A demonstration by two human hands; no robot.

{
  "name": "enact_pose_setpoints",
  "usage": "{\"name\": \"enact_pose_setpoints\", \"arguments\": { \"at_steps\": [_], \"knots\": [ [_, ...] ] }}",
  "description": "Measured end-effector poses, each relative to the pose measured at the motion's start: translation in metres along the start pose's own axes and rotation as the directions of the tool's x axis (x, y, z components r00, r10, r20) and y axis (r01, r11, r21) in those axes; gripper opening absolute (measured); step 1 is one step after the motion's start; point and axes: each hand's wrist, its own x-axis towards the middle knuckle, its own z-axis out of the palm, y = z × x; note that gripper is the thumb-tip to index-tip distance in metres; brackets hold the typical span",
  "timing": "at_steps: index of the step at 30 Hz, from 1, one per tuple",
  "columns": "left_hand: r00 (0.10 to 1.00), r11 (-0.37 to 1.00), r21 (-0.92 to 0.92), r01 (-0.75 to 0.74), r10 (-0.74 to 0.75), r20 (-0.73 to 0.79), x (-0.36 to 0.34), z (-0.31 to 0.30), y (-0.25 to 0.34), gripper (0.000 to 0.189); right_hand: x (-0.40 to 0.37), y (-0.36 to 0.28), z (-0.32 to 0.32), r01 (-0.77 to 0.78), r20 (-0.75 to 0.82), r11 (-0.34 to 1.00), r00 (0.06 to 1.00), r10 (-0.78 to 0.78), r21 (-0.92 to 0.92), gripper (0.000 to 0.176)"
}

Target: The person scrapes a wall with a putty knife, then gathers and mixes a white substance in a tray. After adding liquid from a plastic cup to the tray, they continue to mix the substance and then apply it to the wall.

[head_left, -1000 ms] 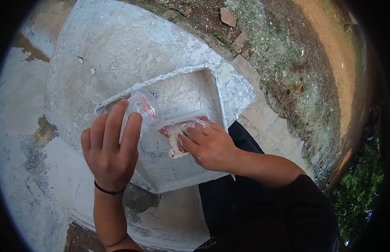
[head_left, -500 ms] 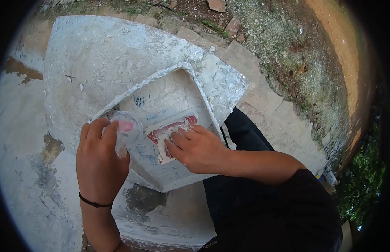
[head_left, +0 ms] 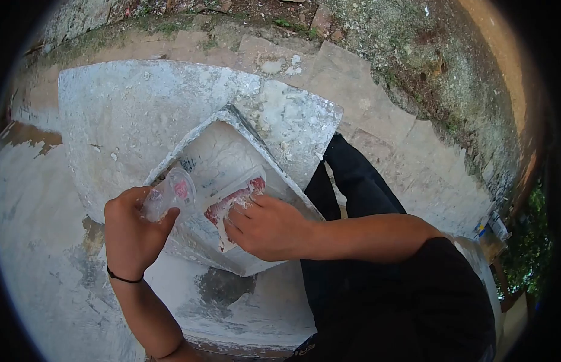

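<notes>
My left hand point(head_left: 132, 223) holds a clear plastic cup point(head_left: 170, 194), tipped over to one side, with a pink patch showing at its base. The cup is over the near-left part of a plaster-crusted tray point(head_left: 217, 148). Inside this tray, the fingers of my right hand point(head_left: 269, 228) are curled over a flat, dark red piece point(head_left: 235, 200) smeared with white paste. A pale, translucent strip runs along its far edge. My fingertips are coated white, and the hand hides the near side of the piece.
Under the tray lies a broad whitened board point(head_left: 135, 96) with dried lumps on it. Paving stones point(head_left: 383, 142) and rough ground with gravel point(head_left: 413, 54) run beyond. My dark-trousered leg point(head_left: 359, 181) is beside the tray's right side.
The cup has tilted further and my left hand has rolled so the thumb shows along it. My right hand stays on the red piece. The view has shifted, moving the board lower.
</notes>
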Motion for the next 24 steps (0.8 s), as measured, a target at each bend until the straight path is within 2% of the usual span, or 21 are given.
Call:
{"name": "enact_pose_setpoints", "arguments": {
  "at_steps": [2, 4, 5, 7, 8, 10, 11, 13, 14, 16, 17, 19, 23, 24],
  "knots": [
    [0.999, 0.999, -0.041, -0.019, 0.017, -0.036, -0.005, 0.005, -0.007, 0.031, -0.001, 0.001, -0.001, -0.004, -0.027, 1.000, 1.000, 0.004, -0.007, 0.015],
    [0.991, 0.979, -0.154, 0.133, -0.136, -0.015, -0.010, 0.008, -0.013, 0.029, -0.002, 0.002, -0.002, 0.011, 0.009, 1.000, 1.000, -0.011, 0.002, 0.018],
    [0.991, 0.980, -0.149, 0.133, -0.136, -0.012, -0.013, 0.011, -0.017, 0.029, -0.003, 0.003, -0.002, 0.008, 0.006, 1.000, 1.000, -0.008, 0.006, 0.018],
    [0.967, 0.869, -0.437, 0.230, -0.253, 0.005, -0.020, 0.018, -0.026, 0.028, -0.003, 0.003, -0.002, 0.011, 0.001, 1.000, 1.000, -0.011, 0.019, 0.019],
    [0.967, 0.871, -0.433, 0.232, -0.255, 0.006, -0.023, 0.021, -0.032, 0.028, -0.004, 0.003, -0.002, 0.010, -0.002, 1.000, 1.000, -0.010, 0.023, 0.019],
    [0.961, 0.743, -0.635, 0.212, -0.278, -0.005, -0.029, 0.028, -0.042, 0.032, -0.005, 0.004, -0.001, 0.024, 0.018, 0.999, 1.000, -0.024, 0.022, 0.019],
    [0.960, 0.743, -0.635, 0.214, -0.281, -0.005, -0.031, 0.032, -0.047, 0.032, -0.005, 0.005, -0.001, 0.025, 0.019, 0.999, 0.999, -0.026, 0.024, 0.019],
    [0.959, 0.593, -0.782, 0.190, -0.283, 0.018, -0.036, 0.039, -0.056, 0.039, -0.004, 0.005, -0.003, 0.015, 0.025, 0.999, 1.000, -0.016, 0.038, 0.019],
    [0.957, 0.591, -0.783, 0.195, -0.288, 0.020, -0.036, 0.043, -0.057, 0.039, -0.004, 0.004, -0.003, 0.017, 0.028, 0.999, 0.999, -0.019, 0.043, 0.019],
    [0.979, 0.345, -0.933, 0.102, -0.199, 0.033, -0.037, 0.052, -0.057, 0.044, -0.003, 0.004, -0.003, 0.008, 0.024, 0.999, 1.000, -0.009, 0.052, 0.020],
    [0.978, 0.342, -0.934, 0.106, -0.204, 0.036, -0.037, 0.055, -0.057, 0.044, -0.003, 0.005, -0.003, 0.009, 0.029, 0.998, 1.000, -0.011, 0.056, 0.020],
    [0.986, 0.224, -0.970, 0.094, -0.154, 0.060, -0.038, 0.061, -0.058, 0.047, -0.003, 0.004, -0.002, 0.001, 0.050, 0.997, 0.999, -0.005, 0.078, 0.021],
    [0.984, 0.193, -0.979, 0.067, -0.178, 0.032, -0.037, 0.072, -0.060, 0.049, -0.003, 0.003, 0.000, 0.002, 0.059, 0.995, 0.998, -0.008, 0.103, 0.021],
    [0.981, 0.223, -0.974, 0.046, -0.195, 0.002, -0.037, 0.074, -0.061, 0.048, -0.002, 0.003, 0.000, 0.004, 0.073, 0.995, 0.997, -0.011, 0.098, 0.021]
  ]
}}
